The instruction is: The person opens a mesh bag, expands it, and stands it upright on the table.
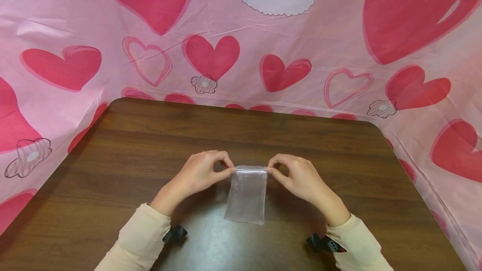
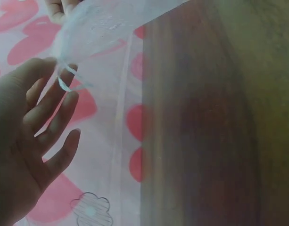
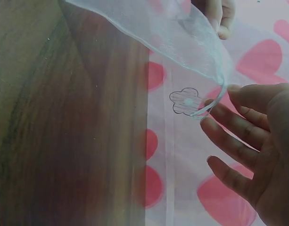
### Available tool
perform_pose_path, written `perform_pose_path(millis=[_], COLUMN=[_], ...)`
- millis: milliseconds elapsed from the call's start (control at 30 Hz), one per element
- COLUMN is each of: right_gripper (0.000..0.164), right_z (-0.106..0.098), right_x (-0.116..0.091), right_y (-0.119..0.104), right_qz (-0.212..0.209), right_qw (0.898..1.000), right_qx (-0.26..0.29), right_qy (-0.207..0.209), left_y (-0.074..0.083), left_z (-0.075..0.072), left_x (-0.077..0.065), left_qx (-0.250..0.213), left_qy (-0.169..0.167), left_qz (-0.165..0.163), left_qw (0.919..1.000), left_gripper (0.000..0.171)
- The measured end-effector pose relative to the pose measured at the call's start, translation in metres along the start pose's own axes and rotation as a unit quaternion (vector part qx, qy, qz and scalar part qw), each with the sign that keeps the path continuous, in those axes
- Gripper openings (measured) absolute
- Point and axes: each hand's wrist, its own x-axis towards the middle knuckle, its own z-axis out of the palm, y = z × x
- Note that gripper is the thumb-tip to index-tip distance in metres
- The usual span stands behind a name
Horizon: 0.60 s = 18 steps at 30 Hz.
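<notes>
A sheer white drawstring pouch [image 1: 246,198] hangs between the two hands, its top edge stretched flat and its body drooping over the table. At its upper left corner, the left hand [image 1: 205,170] pinches the pouch between thumb and index finger. The right hand [image 1: 297,177] pinches the opposite corner the same way. In the left wrist view a thin ribbon loop [image 2: 64,84] dangles by the left fingertips. A similar ribbon [image 3: 215,104] curves down by the right hand's fingers in the right wrist view. The other fingers of both hands are spread loosely.
A dark brown wooden table [image 1: 150,137] with rounded corners lies beneath the hands. Pink cloth with red hearts [image 1: 212,55] rises behind and along both sides. A black wrist device sits at the left cuff [image 1: 175,235] and another at the right cuff [image 1: 324,244].
</notes>
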Motion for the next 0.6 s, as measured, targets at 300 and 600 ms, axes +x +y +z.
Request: perform_pose_path(millis=[300, 600], right_gripper=[0.01, 0.011], right_z=[0.001, 0.001], right_x=[-0.003, -0.005], right_y=[-0.003, -0.002], right_qz=[0.05, 0.049], right_qw=[0.998, 0.998], right_qx=[0.046, 0.037], right_qy=[0.011, 0.015], left_y=[-0.001, 0.0], left_z=[0.008, 0.011], left_x=[-0.003, -0.004], left_qx=[-0.053, -0.038], left_qy=[-0.003, 0.035], left_qz=[-0.014, -0.019], left_qw=[0.9985, 0.9985], left_gripper=[0.017, 0.015])
